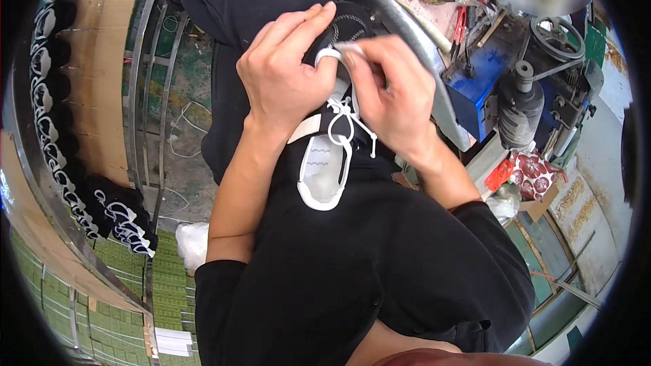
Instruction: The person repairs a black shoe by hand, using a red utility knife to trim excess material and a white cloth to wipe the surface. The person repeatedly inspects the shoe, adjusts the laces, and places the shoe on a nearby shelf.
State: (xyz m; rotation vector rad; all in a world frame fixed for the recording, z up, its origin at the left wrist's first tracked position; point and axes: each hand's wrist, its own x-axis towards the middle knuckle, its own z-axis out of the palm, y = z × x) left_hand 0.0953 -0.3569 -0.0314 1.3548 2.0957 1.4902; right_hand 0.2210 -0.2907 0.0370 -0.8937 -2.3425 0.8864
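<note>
A black shoe upper (315, 124) with a white lining (324, 179) and a tied white lace (342, 118) lies across my lap, its rounded white opening toward me. At its far end, a strip of white edging (327, 53) curves between my hands. My left hand (288, 61) is closed at the shoe's far left side, its thumb against this edging. My right hand (397, 88) is closed too, pinching the edging between thumb and forefinger; its fingers are slightly blurred. A black piece with pale stitching (351, 26) shows beyond the fingertips. What the left fingers curl around is partly hidden.
On the left, a metal-framed rack (146, 81) holds a row of black-and-white shoe uppers (51, 142) beside cardboard. A blue machine (471, 98) with a handwheel (557, 38) stands on the right. Red-handled pliers (459, 25) lie near it. A metal table edge (413, 37) curves ahead.
</note>
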